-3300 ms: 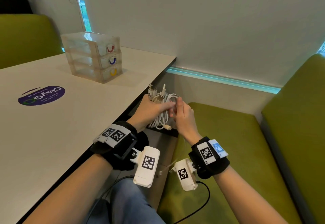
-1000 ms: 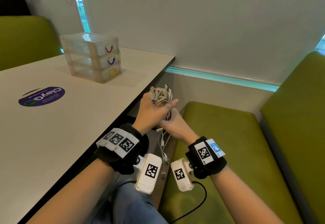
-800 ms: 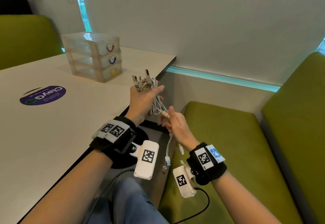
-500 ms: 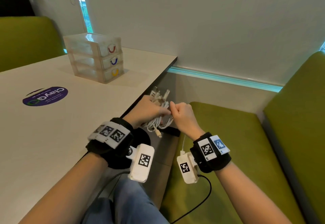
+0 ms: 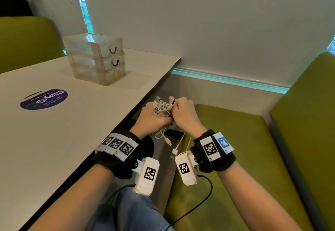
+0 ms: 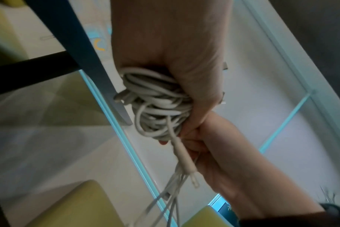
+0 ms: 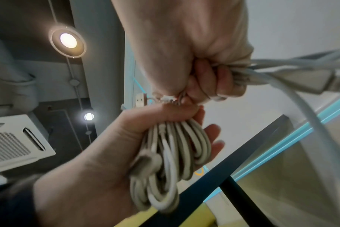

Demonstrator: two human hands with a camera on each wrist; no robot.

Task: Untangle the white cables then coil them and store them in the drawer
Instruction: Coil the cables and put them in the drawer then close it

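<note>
Beside the counter's (image 5: 76, 121) near edge, above the green bench (image 5: 235, 140), the white cables (image 5: 161, 110) are sitting bundled in loops, with plug ends sticking up and loose ends dangling below. The left hand (image 5: 151, 121) is wrapping its grip around the bundle, while the right hand (image 5: 184, 114) is closing its grip on several strands at the top. Farther back on the counter, the drawer unit (image 5: 96, 60) is standing with all three drawers closed.
</note>
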